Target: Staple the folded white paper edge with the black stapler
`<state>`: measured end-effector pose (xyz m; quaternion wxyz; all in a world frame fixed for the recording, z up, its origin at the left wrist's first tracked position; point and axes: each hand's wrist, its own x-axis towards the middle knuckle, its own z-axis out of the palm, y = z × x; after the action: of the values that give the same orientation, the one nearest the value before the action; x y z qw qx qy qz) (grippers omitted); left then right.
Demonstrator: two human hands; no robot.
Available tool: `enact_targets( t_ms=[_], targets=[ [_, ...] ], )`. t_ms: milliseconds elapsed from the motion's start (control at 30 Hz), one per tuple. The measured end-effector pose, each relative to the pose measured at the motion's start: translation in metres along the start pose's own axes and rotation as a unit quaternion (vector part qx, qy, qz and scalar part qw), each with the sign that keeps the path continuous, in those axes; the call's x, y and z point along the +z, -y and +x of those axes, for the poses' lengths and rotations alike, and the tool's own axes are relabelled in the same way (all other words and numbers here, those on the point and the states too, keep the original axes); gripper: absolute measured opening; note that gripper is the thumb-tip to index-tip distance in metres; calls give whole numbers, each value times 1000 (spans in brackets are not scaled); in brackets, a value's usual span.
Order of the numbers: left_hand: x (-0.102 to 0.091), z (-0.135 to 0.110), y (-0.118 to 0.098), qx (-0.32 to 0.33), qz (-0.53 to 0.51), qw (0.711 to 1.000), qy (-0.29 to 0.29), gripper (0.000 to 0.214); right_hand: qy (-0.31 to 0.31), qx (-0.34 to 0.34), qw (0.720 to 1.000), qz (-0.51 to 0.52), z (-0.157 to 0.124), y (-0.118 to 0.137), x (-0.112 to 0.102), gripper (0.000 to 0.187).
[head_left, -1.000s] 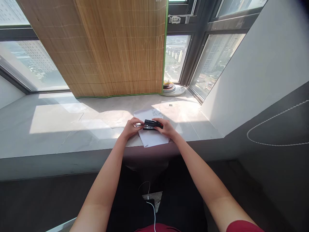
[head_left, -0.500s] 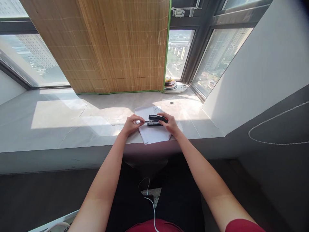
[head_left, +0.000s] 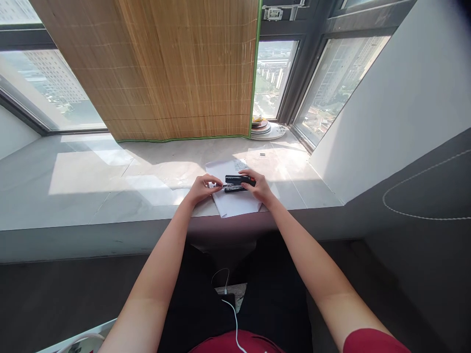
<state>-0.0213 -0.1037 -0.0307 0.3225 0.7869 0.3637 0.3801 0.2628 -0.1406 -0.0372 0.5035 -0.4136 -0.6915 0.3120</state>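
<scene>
A black stapler (head_left: 235,180) is held over white paper sheets (head_left: 235,208), its upper arm raised apart from its base. My right hand (head_left: 259,188) is closed around its right end, thumb below and fingers on top. At the stapler's left end, my left hand (head_left: 202,189) pinches a thin dark part that reaches toward the stapler's middle; its exact kind is too small to make out. Printed marks show at the top of the paper. A small strip of staples (head_left: 262,154) seems to lie on the sill beyond the paper.
The pale stone windowsill (head_left: 84,176) is partly sunlit. A bamboo blind (head_left: 176,73) hangs over the window, and stacked plates (head_left: 268,131) stand in the back right corner. A beaded cord (head_left: 390,208) hangs at the right. A white cable (head_left: 236,323) runs over my lap.
My left fingers have moved slightly right, closer to the stapler, and less of the thin part shows between them. My right hand keeps its hold; the view has shifted a little.
</scene>
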Motion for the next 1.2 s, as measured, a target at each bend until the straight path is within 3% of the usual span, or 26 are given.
enact_targets(
  t_ms=[100, 300, 533, 933, 1200],
  targets=[
    [1, 0, 3, 12, 1, 1000, 11, 17, 1, -3, 1000, 0, 0, 1, 0, 32],
    [0, 0, 0, 5, 2, 1000, -21, 20, -12, 2, 1000, 8, 0, 1, -1, 31],
    [-2, 1, -1, -33, 4, 999, 17, 23, -7, -6, 1000, 11, -1, 2, 0, 30],
    [0, 1, -2, -30, 2, 999, 23, 25, -26, -18, 999, 17, -2, 6, -2, 28],
    [-1, -2, -3, 19, -27, 999, -23, 18, -83, -13, 996, 40, -3, 7, -6, 29]
  ],
)
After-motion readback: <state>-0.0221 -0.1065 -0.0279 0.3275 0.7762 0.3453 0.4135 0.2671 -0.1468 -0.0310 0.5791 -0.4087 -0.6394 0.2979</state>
